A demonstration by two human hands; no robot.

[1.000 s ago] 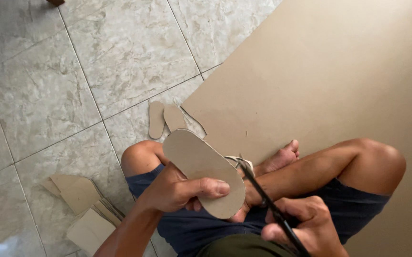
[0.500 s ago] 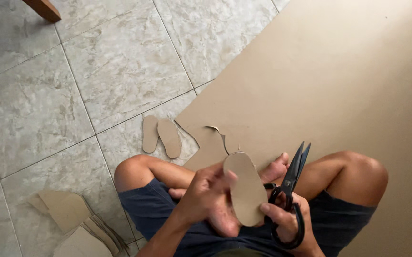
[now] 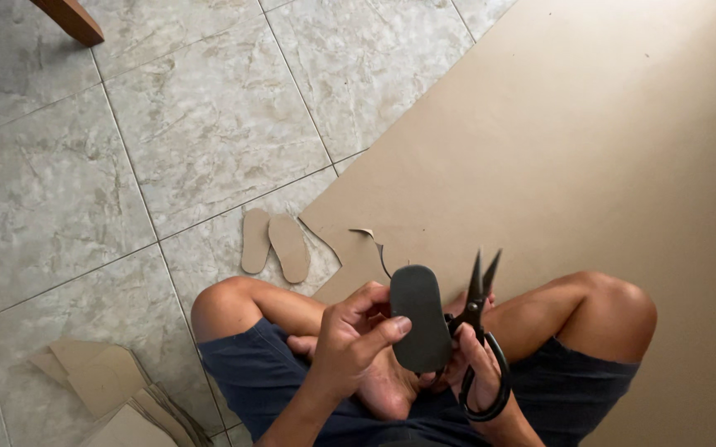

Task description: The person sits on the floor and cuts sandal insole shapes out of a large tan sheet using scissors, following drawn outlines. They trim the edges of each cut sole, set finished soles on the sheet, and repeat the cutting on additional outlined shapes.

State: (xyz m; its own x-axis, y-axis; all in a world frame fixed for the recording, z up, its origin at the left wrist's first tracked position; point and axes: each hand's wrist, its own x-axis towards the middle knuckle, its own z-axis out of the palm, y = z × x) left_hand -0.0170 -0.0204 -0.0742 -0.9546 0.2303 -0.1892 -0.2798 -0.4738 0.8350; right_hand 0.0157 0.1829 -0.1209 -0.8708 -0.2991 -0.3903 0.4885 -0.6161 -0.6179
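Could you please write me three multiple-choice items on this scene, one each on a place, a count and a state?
1. Where do the two cut-out sole shapes lie?
A. on the tiled floor beside the large cardboard sheet
B. on the person's lap
C. on top of the scissors

2. How many sole-shaped pieces show in all, counting the held one?
A. one
B. three
C. six

3. How do the blades of the scissors stand?
A. fully closed
B. slightly apart, tips up
C. lying flat on the floor

Answers:
1 A: both rest on the tiled floor at the edge of the large cardboard sheet.
2 B: two on the floor, plus the dark sole piece in the left hand.
3 B: the right hand holds the scissors with a gap between the points.
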